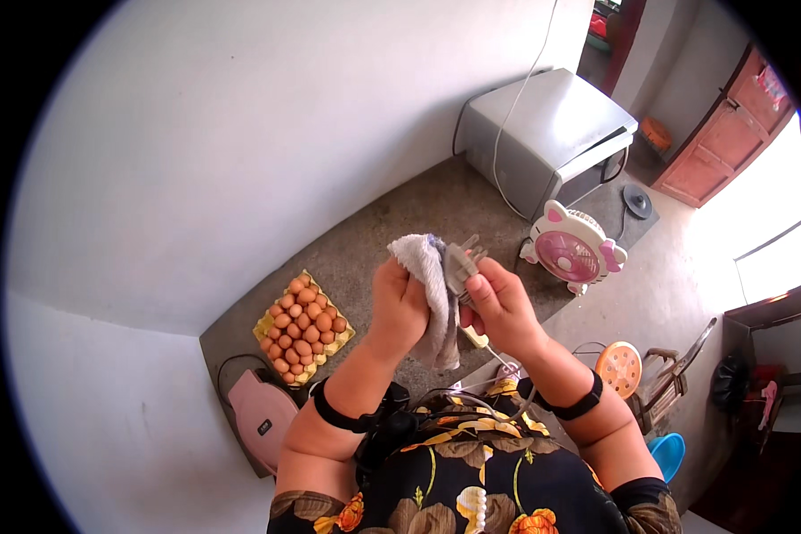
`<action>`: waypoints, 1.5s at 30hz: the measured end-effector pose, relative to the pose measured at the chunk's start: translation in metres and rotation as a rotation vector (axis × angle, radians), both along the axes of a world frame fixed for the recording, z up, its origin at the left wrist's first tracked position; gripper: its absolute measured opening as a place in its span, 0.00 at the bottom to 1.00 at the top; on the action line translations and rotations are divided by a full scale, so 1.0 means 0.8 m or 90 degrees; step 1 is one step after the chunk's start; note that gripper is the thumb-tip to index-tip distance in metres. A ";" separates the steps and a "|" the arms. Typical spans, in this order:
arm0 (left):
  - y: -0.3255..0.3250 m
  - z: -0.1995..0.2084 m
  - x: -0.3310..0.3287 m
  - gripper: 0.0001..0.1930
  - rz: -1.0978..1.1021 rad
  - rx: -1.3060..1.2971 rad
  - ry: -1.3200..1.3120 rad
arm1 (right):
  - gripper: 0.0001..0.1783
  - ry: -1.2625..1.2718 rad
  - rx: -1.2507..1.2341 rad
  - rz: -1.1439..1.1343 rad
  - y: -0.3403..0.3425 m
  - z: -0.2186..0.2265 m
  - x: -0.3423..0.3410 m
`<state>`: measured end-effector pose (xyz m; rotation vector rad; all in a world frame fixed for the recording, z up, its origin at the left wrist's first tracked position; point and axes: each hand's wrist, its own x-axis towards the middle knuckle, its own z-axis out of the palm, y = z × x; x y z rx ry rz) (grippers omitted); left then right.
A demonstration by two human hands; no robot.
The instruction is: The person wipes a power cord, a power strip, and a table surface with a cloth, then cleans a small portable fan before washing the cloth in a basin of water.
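My left hand (pixel 400 304) is closed round a whitish-grey cloth (pixel 434 298), which hangs down below the fingers. Close against the cloth, my right hand (pixel 502 304) grips a grey power plug (pixel 458 267) whose metal prongs point up and away from me. The cloth touches or nearly touches the plug's left side; exactly where they meet is hidden. A grey cord (pixel 481 402) loops in front of my body below the hands. Both hands are held up above the grey counter.
A tray of brown eggs (pixel 301 327) and a pink appliance (pixel 267 418) lie at left. Beyond my hands stand a silver box-shaped appliance (pixel 552 120) and a pink-and-white fan (pixel 571 253). An orange stool (pixel 619 369), a wooden chair (pixel 663 383) and a blue basin (pixel 667 456) are at right.
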<state>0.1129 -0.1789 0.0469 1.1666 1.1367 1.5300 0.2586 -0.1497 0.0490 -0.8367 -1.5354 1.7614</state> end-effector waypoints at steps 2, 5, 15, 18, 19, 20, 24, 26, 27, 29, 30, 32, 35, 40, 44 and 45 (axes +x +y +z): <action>-0.007 0.011 0.005 0.09 -0.040 -0.057 -0.047 | 0.16 0.024 0.053 -0.044 -0.001 0.000 -0.001; -0.004 0.014 0.009 0.10 -0.017 -0.050 -0.008 | 0.16 -0.035 0.216 -0.092 -0.002 -0.013 -0.005; -0.016 0.005 0.004 0.12 -0.054 -0.030 -0.066 | 0.17 0.031 0.064 -0.033 -0.005 0.007 0.002; -0.012 0.016 0.005 0.12 -0.085 -0.069 -0.105 | 0.17 -0.005 0.168 -0.059 -0.005 0.000 -0.002; -0.012 0.015 0.004 0.12 -0.083 -0.070 -0.105 | 0.17 -0.004 0.167 -0.057 -0.006 0.001 -0.002; -0.011 0.012 0.004 0.11 -0.029 0.003 0.021 | 0.17 -0.037 0.169 -0.041 -0.007 0.003 -0.001; -0.011 0.004 -0.007 0.10 0.051 0.119 0.293 | 0.17 -0.041 0.122 -0.024 -0.012 0.002 -0.003; -0.013 0.004 -0.004 0.10 0.022 0.056 0.182 | 0.17 -0.020 0.058 -0.022 -0.010 0.001 -0.002; -0.015 0.004 -0.002 0.10 -0.006 -0.008 0.071 | 0.17 -0.007 0.065 -0.029 -0.009 -0.002 -0.002; -0.016 0.007 0.002 0.10 -0.008 -0.017 0.049 | 0.17 0.005 0.072 -0.034 -0.008 -0.003 -0.001; -0.016 0.009 0.003 0.10 -0.011 -0.026 0.028 | 0.17 -0.038 0.140 -0.040 -0.008 0.000 0.000; -0.016 0.016 0.002 0.10 -0.019 0.003 0.034 | 0.17 -0.082 0.209 -0.045 -0.008 0.002 -0.001; -0.016 0.025 0.000 0.10 -0.030 0.017 0.029 | 0.17 -0.022 0.159 -0.044 -0.010 0.005 -0.003; -0.014 0.014 -0.013 0.11 -0.104 -0.053 -0.059 | 0.16 0.038 0.006 0.021 -0.002 0.001 0.005; -0.014 0.024 -0.003 0.10 -0.065 -0.047 0.022 | 0.14 -0.028 0.151 0.004 -0.003 0.005 0.001; -0.013 0.022 0.000 0.10 -0.038 0.001 0.051 | 0.14 -0.028 0.151 0.003 -0.003 0.002 0.001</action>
